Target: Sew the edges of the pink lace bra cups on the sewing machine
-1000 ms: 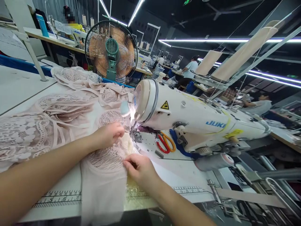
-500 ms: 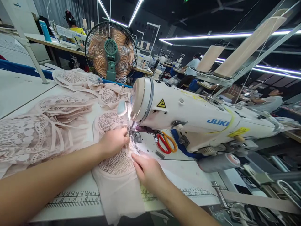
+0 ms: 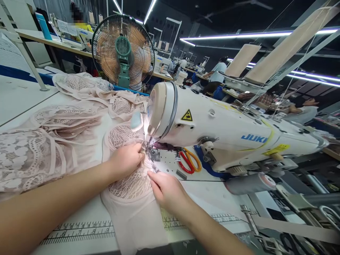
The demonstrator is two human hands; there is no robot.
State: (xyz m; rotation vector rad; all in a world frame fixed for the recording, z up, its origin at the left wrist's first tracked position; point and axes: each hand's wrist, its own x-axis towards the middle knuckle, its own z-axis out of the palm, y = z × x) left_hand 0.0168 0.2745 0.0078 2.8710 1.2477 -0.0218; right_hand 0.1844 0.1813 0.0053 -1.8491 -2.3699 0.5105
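A white JUKI sewing machine (image 3: 212,131) stands on the table with its lamp lit over the needle. Pale pink lace fabric (image 3: 127,184) lies under the presser foot (image 3: 152,155) and hangs over the table's front edge. My left hand (image 3: 126,159) is closed, pinching the lace just left of the needle. On the lace right in front of the presser foot rests my right hand (image 3: 166,189), its fingers pressed together on the fabric's edge.
A heap of the same pink lace (image 3: 53,134) covers the table to the left. Red and orange scissors (image 3: 187,161) lie under the machine arm. A green fan (image 3: 122,51) stands behind. Thread cones (image 3: 240,60) rise at the right. Other people work at far tables.
My right hand has slid forward along the lace toward the presser foot. My left hand has moved slightly right, closer to the needle. More fabric hangs over the front edge.
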